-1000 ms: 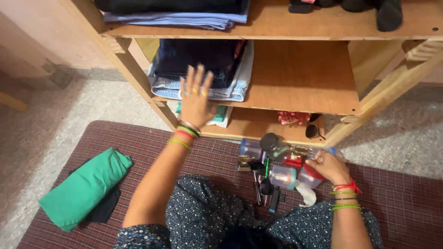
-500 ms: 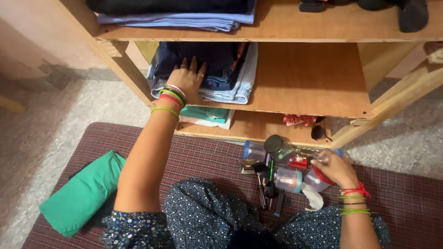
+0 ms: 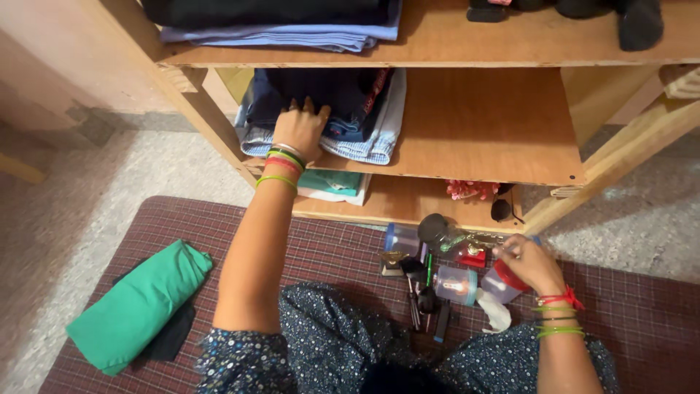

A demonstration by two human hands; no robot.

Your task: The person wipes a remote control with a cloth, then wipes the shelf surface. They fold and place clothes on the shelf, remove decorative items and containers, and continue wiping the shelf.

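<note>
1. Left hand [image 3: 299,130]: fingers spread, palm flat on the folded clothes stack [image 3: 350,117] at the left of the wooden rack's [image 3: 467,138] middle shelf.
2. Right hand [image 3: 526,263]: closed around a red-lidded container [image 3: 499,281] among small jars on the checked mat [image 3: 321,241].
3. Folded green cloth [image 3: 135,303]: on the mat, far left.

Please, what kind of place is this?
Probably a room in a home: a wooden shelf unit holds folded clothes, and a checked mat on the floor carries small household items.
</note>
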